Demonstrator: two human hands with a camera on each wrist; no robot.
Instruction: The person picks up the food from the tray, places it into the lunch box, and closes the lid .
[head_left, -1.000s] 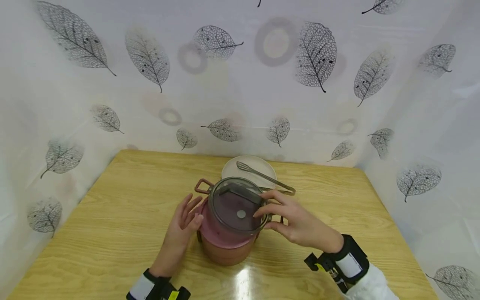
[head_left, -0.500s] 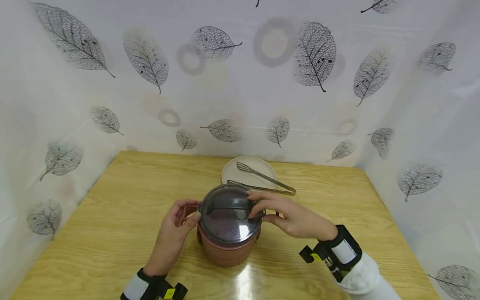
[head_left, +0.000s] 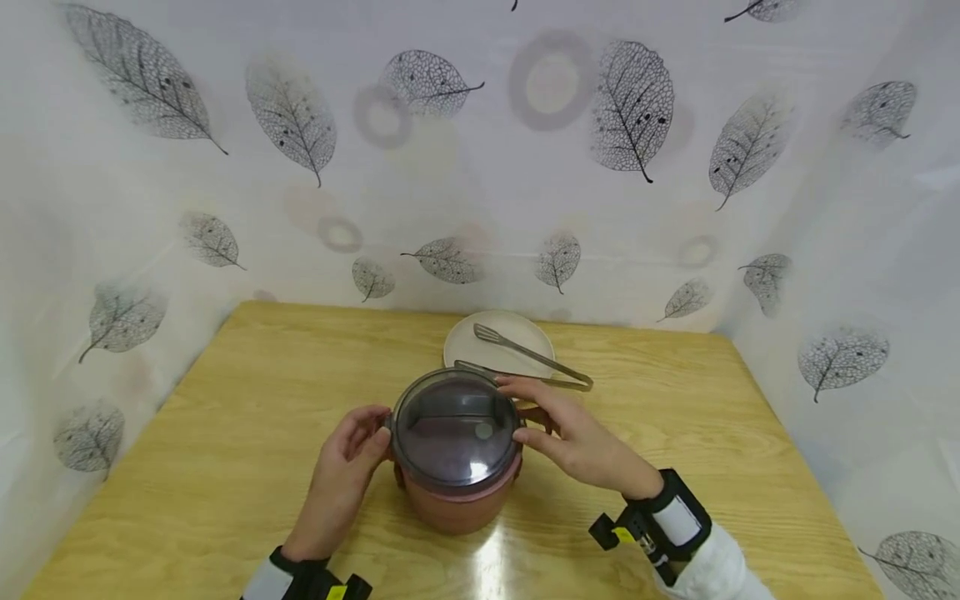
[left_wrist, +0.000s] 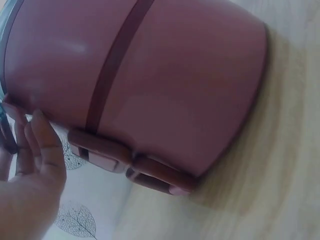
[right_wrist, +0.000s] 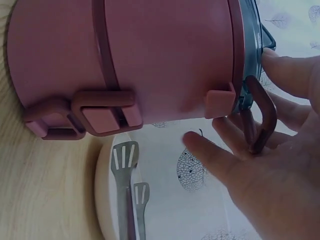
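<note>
A reddish-pink cooking pot stands on the table, its dark see-through lid seated on the rim. At the lid's left edge my left hand holds on, thumb in front and fingers curled behind; the left wrist view has its fingertips right at the pot's upper rim. My right hand grips the lid's right edge between thumb and forefinger. In the right wrist view, a dark red clasp loop stands among its fingers. Stacked side handles show lower on the pot wall.
Behind the pot lies a pale plate with metal tongs across it, their bend past its right rim. A leaf-printed white sheet surrounds the wooden table at the back and sides.
The lid was tilted above the pot and has come down level onto the rim. My left hand has moved to the lid's left edge; my right fingers have shifted to its right edge.
</note>
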